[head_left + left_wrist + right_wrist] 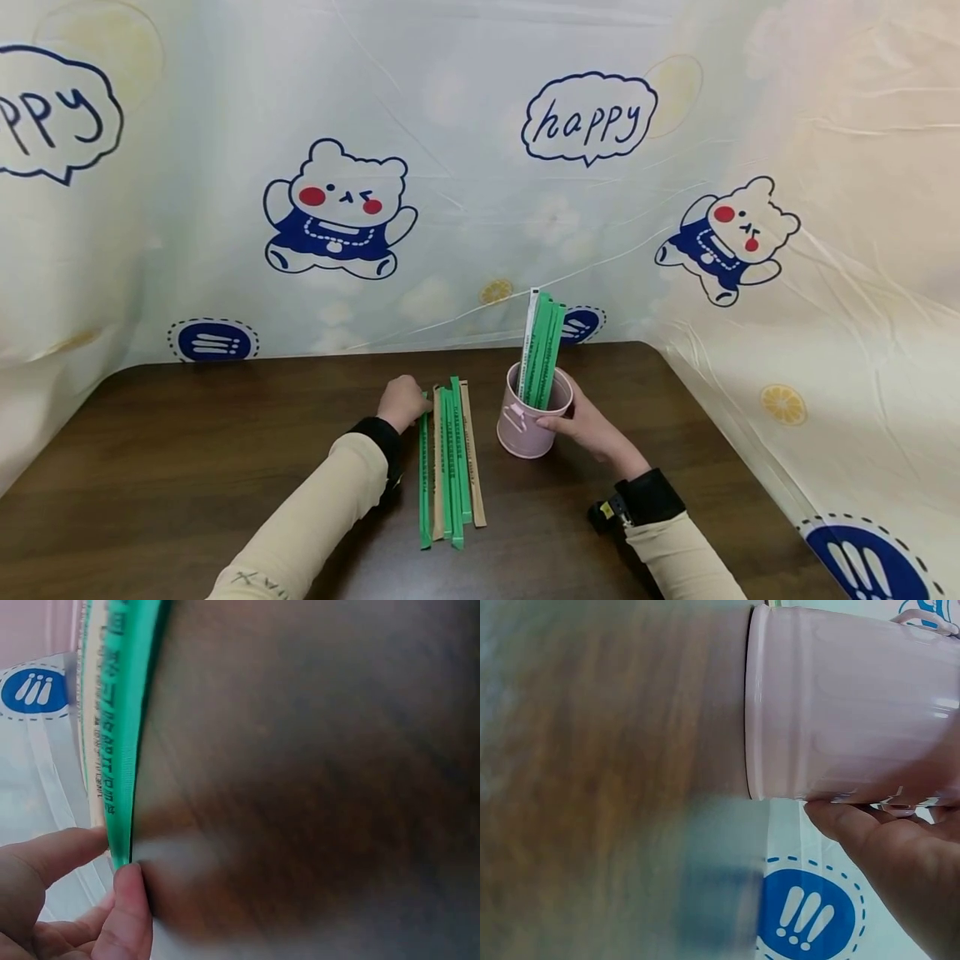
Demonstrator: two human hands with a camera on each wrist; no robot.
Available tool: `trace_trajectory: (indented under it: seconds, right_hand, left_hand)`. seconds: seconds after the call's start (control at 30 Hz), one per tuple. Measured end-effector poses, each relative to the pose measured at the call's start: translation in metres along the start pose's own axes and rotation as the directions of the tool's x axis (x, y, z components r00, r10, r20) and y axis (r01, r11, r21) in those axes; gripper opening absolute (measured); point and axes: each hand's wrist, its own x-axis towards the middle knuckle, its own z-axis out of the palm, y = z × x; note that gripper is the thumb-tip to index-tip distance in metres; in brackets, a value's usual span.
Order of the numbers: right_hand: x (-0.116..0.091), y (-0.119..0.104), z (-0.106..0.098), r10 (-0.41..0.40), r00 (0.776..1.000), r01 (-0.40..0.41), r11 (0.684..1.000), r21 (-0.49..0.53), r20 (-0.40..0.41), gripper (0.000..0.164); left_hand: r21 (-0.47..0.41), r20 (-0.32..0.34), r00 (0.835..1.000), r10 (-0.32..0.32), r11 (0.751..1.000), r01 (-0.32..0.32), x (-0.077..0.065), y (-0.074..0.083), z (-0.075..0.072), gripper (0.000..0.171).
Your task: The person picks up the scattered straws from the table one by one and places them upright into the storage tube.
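Observation:
Thumb and fingers of my left hand [403,402] pinch the far end of a long green-wrapped stick [425,483], the leftmost of a row lying on the table. In the left wrist view, printed characters run along that green wrapper [124,727]. Beside it in the row lie more green sticks [454,475] and brown-wrapped ones [473,467]. My right hand [592,423] grips a small pink bucket [522,433] by its right side. Several green sticks [543,350] and a white-wrapped one [527,346] stand in the bucket, leaning slightly right.
A dark brown wooden table [225,450] bears everything. Behind it and to the right hangs a pale curtain [465,100] printed with cartoon bears and speech bubbles. The bucket stands just right of the row of sticks.

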Motion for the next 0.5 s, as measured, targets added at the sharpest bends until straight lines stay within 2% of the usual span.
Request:
trace_trajectory:
  seconds: [0.23,0.33,0.43,0.5]
  right_hand:
    - [0.001,-0.001,0.001,0.011,1.0,-0.011,1.0,0.012,-0.019,0.095]
    - [0.001,-0.001,0.001,0.015,1.0,-0.015,1.0,0.013,-0.022,0.095]
    - [0.0,-0.001,0.001,0.016,1.0,-0.016,1.0,0.008,-0.02,0.095]
    - [-0.001,-0.001,0.001,0.015,1.0,-0.015,1.0,0.013,-0.02,0.095]
  left_hand:
    - [0.008,-0.014,1.0,-0.014,1.0,0.014,0.0,0.004,-0.004,0.054]
    - [-0.027,0.011,0.999,-0.045,0.999,0.046,0.001,0.003,-0.007,0.052]
    - [-0.082,0.053,0.996,-0.071,0.994,0.075,0.007,-0.005,-0.009,0.047]
    - [-0.134,0.079,0.995,-0.059,0.989,0.07,0.011,-0.014,-0.01,0.041]
